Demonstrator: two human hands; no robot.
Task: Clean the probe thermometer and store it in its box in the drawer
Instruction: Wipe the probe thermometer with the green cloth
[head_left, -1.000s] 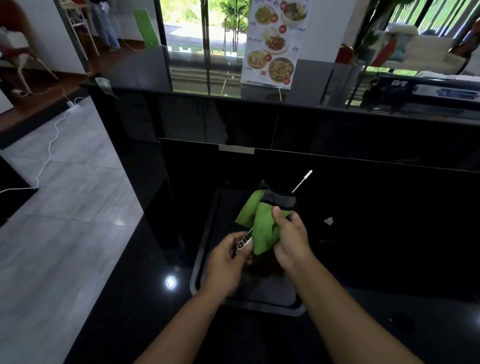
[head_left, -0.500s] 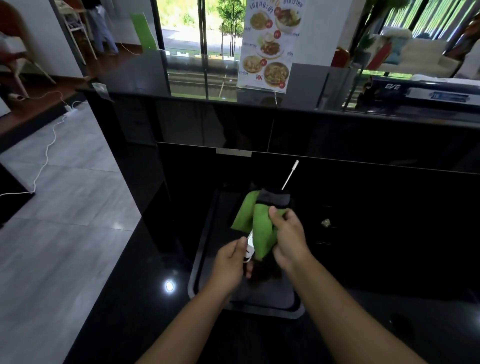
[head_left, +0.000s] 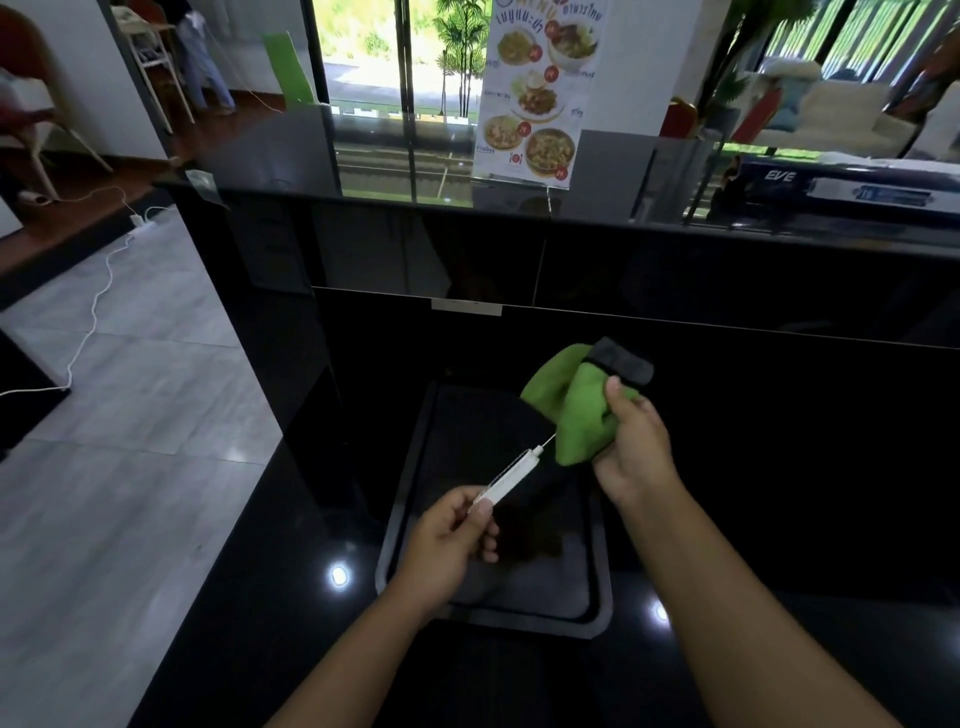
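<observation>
My left hand (head_left: 451, 540) pinches the white body of the probe thermometer (head_left: 511, 477) at its near end, above a black tray. The thermometer slants up to the right, and its thin metal probe disappears into a green cloth with a grey edge (head_left: 582, 410). My right hand (head_left: 631, 449) is closed on that cloth, bunching it around the probe. The probe tip is hidden inside the cloth. No box or drawer shows in this view.
A black tray (head_left: 597, 587) lies on the glossy black counter (head_left: 291, 597) under my hands. A raised black ledge (head_left: 727, 228) runs across the back, with a food menu sign (head_left: 540, 93) and a blue box (head_left: 857, 189) on it. Grey tiled floor (head_left: 119, 415) lies to the left.
My left hand has drawn the thermometer back toward me, so its white body is out of the cloth and the probe no longer sticks out the far side. My right hand moved slightly right.
</observation>
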